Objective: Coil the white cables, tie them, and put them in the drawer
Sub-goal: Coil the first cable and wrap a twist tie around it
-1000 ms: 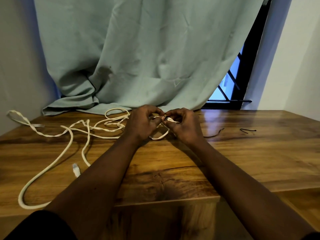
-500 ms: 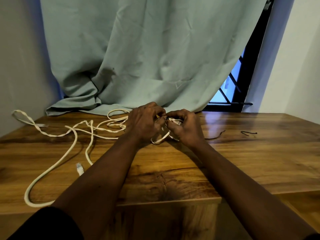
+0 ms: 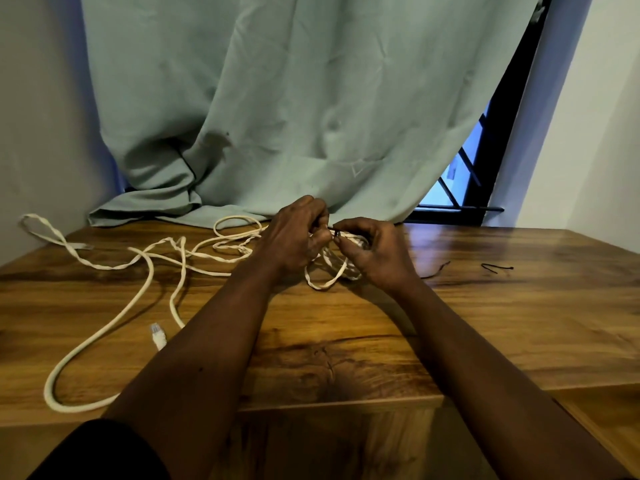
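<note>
- The left hand [image 3: 294, 237] and the right hand [image 3: 375, 256] meet over the middle of the desk [image 3: 502, 334], towards its far edge.
- Between them is a small coil [image 3: 327, 280] of white twisted cable. Its lower loops rest on the desk just below the fingertips.
- The left fingers [image 3: 320, 218] are curled tight, and their tips close on the top of the coil.
- The right fingers [image 3: 351, 225] are bent over the coil's upper right side. Thumb and forefinger pinch a small black tie [image 3: 337, 233] where the two hands touch.
- How far the tie goes round the coil is hidden by the fingers.
- A loose cable [image 3: 104, 336] sprawls over the left half of the desk in wide loops, reaching the far left corner.
- Its plug [image 3: 157, 336] lies near the front edge, just beside the left forearm.
- A curved tie [image 3: 437, 270] lies on the desk near the right wrist, with a bent tie [image 3: 497, 268] further towards the right edge.
- A green curtain [image 3: 277, 98] hangs behind the desk, its hem bunched on the far edge.
</note>
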